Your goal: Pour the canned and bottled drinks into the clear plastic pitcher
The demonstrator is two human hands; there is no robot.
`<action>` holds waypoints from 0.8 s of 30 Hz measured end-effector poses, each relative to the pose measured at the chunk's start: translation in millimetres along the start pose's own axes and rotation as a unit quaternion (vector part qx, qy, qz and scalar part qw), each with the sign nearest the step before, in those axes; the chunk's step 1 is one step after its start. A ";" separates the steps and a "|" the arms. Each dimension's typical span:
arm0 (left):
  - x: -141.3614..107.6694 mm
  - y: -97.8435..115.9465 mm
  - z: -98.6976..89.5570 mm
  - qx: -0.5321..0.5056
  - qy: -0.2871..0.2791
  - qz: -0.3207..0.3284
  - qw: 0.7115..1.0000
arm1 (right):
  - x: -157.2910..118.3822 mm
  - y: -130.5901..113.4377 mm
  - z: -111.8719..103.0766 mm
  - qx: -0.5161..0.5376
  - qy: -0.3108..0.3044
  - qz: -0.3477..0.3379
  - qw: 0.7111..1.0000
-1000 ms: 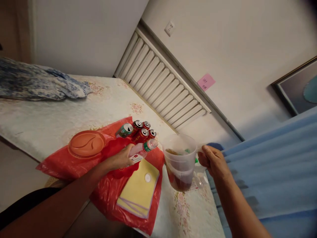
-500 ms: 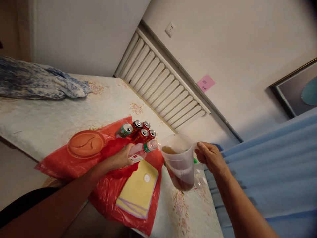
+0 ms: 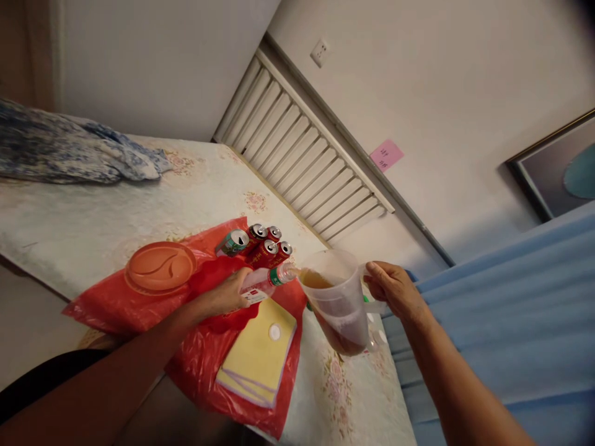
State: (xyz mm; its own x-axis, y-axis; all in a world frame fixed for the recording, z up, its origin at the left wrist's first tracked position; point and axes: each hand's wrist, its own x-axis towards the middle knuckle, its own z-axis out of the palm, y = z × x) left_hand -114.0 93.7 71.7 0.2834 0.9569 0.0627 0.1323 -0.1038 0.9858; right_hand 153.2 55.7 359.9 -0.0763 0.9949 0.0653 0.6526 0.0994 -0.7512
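My left hand [image 3: 231, 292] is wrapped round a clear plastic bottle [image 3: 263, 282] with a green band at its neck. The bottle leans to the right, its open mouth at the rim of a translucent plastic pitcher [image 3: 338, 310]. Brown liquid [image 3: 317, 280] fills part of the pitcher and lies close to the rim on the bottle's side. By its handle my right hand [image 3: 393, 288] holds the pitcher, tilted toward the bottle. Below the bottle is a folded yellow cloth [image 3: 258, 353] with a white round cap [image 3: 275, 332] on it.
Several drink cans [image 3: 268, 249] stand behind the bottle. An orange divided dish [image 3: 160, 266] rests on a red plastic bag [image 3: 186, 365] over the floral tablecloth [image 3: 204, 198]. A patterned cloth [image 3: 79, 145] lies at the far left; a blue curtain [image 3: 502, 310] hangs at the right.
The pitcher has tipped further toward the bottle, and its liquid has come nearer the rim. The pitcher's rim and the bottle's mouth are closer together. Both hands keep their grip.
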 end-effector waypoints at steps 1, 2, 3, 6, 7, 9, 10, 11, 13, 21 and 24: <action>0.0 0.4 -0.1 -0.002 0.001 0.002 1.000 | 0.4 0.0 -0.5 -0.003 -0.002 -0.001 1.000; 0.0 0.6 -0.2 -0.004 0.002 0.003 1.000 | 0.8 0.2 -1.1 -0.005 -0.004 -0.003 1.000; 0.0 0.6 -0.3 -0.005 0.003 0.001 1.000 | 1.3 0.3 -1.7 -0.007 -0.007 -0.005 1.000; -0.5 0.4 -0.9 -0.009 0.002 -0.010 1.000 | 2.6 1.3 -4.0 -0.014 -0.014 -0.006 1.000; -0.9 0.5 -1.2 -0.012 0.001 -0.013 1.000 | 3.0 1.6 -4.8 -0.019 -0.016 -0.006 1.000; -1.7 1.1 -1.7 -0.021 0.001 -0.012 1.000 | 3.8 2.1 -6.1 -0.029 -0.017 -0.006 0.999; -2.1 1.5 -1.8 -0.024 0.002 -0.011 1.000 | 4.0 2.2 -6.5 -0.033 -0.017 -0.007 0.999; -2.3 1.8 -1.8 -0.025 0.003 -0.011 1.000 | 4.2 2.1 -6.7 -0.035 -0.016 -0.006 0.999; -2.3 2.7 -1.8 -0.028 0.002 -0.012 1.000 | 4.2 1.4 -6.7 -0.035 -0.015 -0.003 0.999; -8.5 19.6 -6.5 -0.002 -0.008 -0.030 1.000 | 3.5 -0.8 -8.8 -0.044 -0.018 -0.001 0.999; -12.0 26.1 -8.4 0.000 -0.012 -0.034 0.999 | 2.4 -2.3 -9.6 -0.063 -0.021 -0.004 0.998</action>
State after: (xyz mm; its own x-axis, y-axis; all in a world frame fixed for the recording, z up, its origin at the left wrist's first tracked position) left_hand -121.9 81.8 98.0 0.2960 0.9551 -0.0086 0.1518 -0.0381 0.9877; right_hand 158.8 58.0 368.1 -0.1127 0.9928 0.0414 0.7410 0.1118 -0.6621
